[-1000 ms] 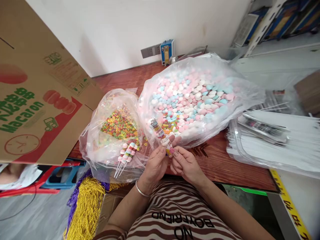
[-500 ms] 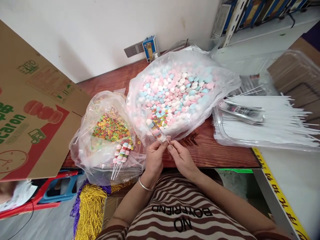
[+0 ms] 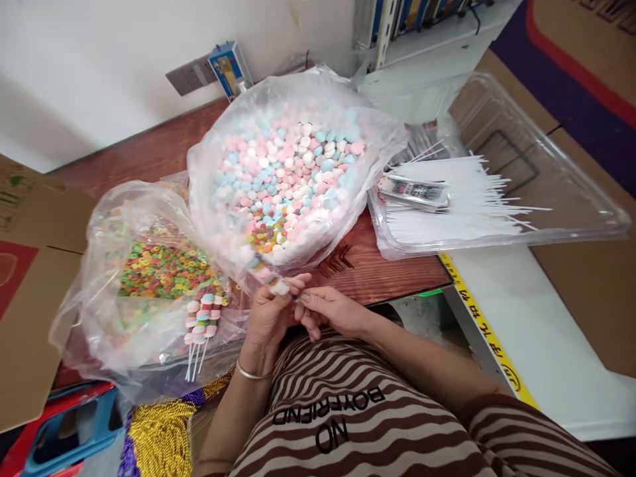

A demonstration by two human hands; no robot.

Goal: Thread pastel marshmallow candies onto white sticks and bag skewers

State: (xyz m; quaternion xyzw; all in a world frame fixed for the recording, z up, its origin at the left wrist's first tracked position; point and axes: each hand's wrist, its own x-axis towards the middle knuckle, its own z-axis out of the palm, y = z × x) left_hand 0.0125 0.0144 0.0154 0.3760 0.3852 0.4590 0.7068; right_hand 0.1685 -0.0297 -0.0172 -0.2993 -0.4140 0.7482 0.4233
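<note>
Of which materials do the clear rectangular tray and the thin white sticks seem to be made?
The tray looks like glossy plastic: it is see-through, with shiny edges. The sticks, straight and evenly white, look like matte plastic, though paper is possible.

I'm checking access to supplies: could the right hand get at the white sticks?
Probably yes: the right hand is nearest the clear tray, and many white sticks lie uncovered, though a packet covers some and the hand is busy at the candy skewer.

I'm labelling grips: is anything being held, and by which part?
A candy stack, held at its near end by the left hand; the right hand is at that end too, grip unclear.
</note>
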